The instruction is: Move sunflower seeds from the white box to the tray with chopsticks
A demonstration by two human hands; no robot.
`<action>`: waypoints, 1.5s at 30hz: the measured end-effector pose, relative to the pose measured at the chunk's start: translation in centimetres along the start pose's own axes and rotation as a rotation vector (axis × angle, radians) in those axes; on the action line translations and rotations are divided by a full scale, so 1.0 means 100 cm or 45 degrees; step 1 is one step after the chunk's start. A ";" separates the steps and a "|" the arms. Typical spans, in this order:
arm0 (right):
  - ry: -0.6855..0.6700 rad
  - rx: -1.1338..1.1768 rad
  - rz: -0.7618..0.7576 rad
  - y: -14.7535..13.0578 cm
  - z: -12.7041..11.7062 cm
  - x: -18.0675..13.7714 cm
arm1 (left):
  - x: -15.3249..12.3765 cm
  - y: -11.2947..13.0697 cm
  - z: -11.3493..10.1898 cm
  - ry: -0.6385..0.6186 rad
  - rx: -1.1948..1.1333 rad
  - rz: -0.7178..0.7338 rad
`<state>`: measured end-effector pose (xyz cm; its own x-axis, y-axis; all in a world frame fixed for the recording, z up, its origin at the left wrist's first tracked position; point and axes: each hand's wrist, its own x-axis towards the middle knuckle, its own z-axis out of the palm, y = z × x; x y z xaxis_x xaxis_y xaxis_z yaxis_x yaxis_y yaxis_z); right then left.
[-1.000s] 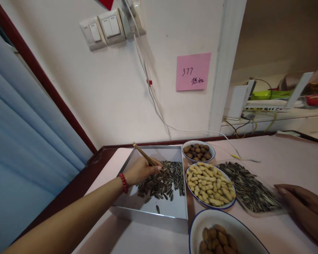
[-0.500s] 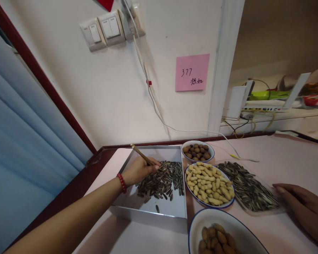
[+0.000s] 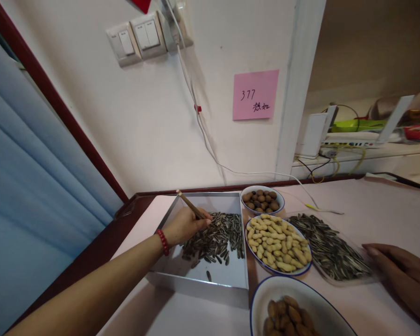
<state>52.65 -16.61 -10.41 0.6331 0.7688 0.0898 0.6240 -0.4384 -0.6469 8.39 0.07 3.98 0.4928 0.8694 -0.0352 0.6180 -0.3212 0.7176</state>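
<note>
My left hand is closed around a pair of wooden chopsticks, held slanting with their upper ends toward the back left. Their lower tips are hidden by the fingers, over a heap of striped sunflower seeds in a grey-white open box. At the right edge, my right hand has its thumb and forefinger brought together at the near right rim of a clear plastic tray. More sunflower seeds fill that tray. The other fingers of this hand are mostly hidden.
Between box and tray stand a bowl of peanuts, a smaller bowl of round brown nuts behind it, and a bowl of larger brown nuts in front. A white cable runs down the wall onto the table. A router sits on the right shelf.
The whole view has shifted very slightly. Both hands keep their places, the left with the chopsticks at the seed heap and the right at the tray.
</note>
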 end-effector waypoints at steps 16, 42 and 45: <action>0.023 0.060 -0.010 0.011 0.004 0.002 | -0.001 0.008 -0.001 0.024 0.042 0.028; 0.081 0.138 -0.185 -0.027 -0.005 -0.009 | -0.012 0.066 -0.032 0.152 -0.654 -0.117; 0.094 0.156 -0.236 -0.029 -0.005 -0.010 | -0.007 0.099 -0.024 0.130 -0.742 -0.064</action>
<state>50.42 -16.36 -8.26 0.5476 0.7929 0.2674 0.6752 -0.2299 -0.7009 12.70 -2.79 12.84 0.3922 0.9193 -0.0326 0.1863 -0.0447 0.9815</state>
